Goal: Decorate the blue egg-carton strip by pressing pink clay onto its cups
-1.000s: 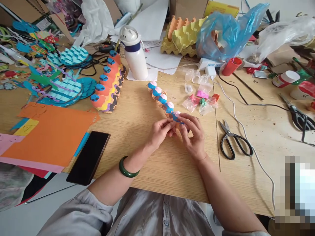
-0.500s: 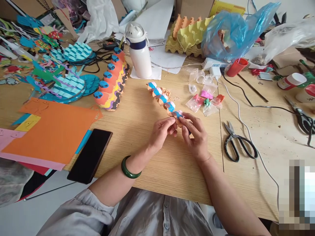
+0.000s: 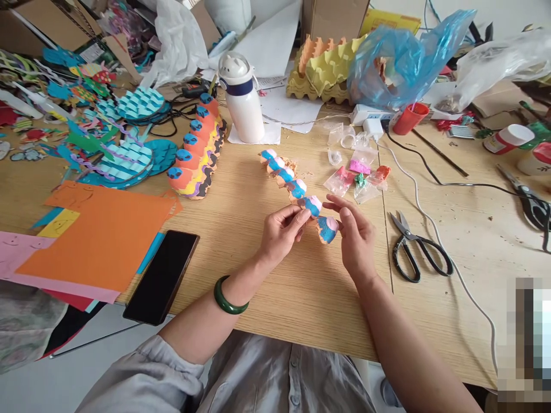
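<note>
A strip of egg-carton cups (image 3: 296, 188), painted blue with pink tops and bare orange edges, runs diagonally across the table in front of me. My left hand (image 3: 282, 232) pinches it near its closer end, thumb on the blue paint. The nearest cup (image 3: 328, 230) is turned more upright; whether it is still joined to the others is hidden. Beside that cup, my right hand (image 3: 358, 238) has its index finger stretched out and its thumb raised. One of its fingers seems to touch the cup's right edge.
Black-handled scissors (image 3: 415, 244) lie to the right, near a white cable (image 3: 434, 229). Small bags of coloured clay (image 3: 359, 169) sit beyond my right hand. Leftward are a phone (image 3: 161, 276), orange paper (image 3: 99, 235) and a painted orange egg carton (image 3: 202, 152). A white bottle (image 3: 243, 103) stands behind.
My right hand has moved right and its fingers have spread off the strip. The nearest cup now shows, tipped up. My left hand keeps its pinch; the view has shifted slightly.
</note>
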`<state>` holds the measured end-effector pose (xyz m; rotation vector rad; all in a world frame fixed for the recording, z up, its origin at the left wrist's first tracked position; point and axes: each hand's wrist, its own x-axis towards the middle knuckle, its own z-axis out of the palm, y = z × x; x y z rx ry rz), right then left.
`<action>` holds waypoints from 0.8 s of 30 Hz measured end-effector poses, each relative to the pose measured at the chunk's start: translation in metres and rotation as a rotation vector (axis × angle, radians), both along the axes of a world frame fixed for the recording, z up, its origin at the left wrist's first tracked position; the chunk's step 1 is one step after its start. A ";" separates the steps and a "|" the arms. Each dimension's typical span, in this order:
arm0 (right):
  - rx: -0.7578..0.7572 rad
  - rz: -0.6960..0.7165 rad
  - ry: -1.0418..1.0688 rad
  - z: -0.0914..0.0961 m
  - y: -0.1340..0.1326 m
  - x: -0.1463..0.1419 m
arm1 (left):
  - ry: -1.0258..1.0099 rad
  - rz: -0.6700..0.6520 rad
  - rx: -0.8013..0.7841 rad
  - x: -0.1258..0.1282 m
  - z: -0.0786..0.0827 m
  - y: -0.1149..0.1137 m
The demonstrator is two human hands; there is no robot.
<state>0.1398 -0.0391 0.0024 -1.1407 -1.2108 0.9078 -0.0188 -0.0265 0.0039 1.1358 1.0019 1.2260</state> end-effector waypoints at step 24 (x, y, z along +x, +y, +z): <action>-0.105 0.190 0.120 0.000 0.007 0.004 | 0.244 -0.224 0.070 -0.018 0.009 0.010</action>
